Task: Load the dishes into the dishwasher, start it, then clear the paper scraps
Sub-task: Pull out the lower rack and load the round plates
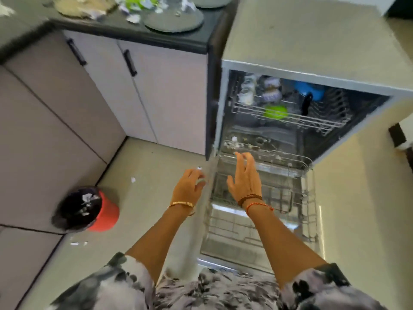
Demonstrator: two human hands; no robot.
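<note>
Right hand (244, 180) is hovering, fingers spread, over the pulled-out lower rack (268, 198) | left hand (190, 186) is loosely curling, pinching nothing I am seeing | I am judging the rack stiff, light; take its near rim | plates (173, 21) are waiting on far tabletop (201, 44)

A home kitchen. Ahead of the right hand (244, 177) stands an open dishwasher (312, 70) with loaded racks. Beyond the left hand (190, 184), cupboard doors (143, 86) sit under a dark countertop (134, 30) holding plates; floor tiled.
</note>
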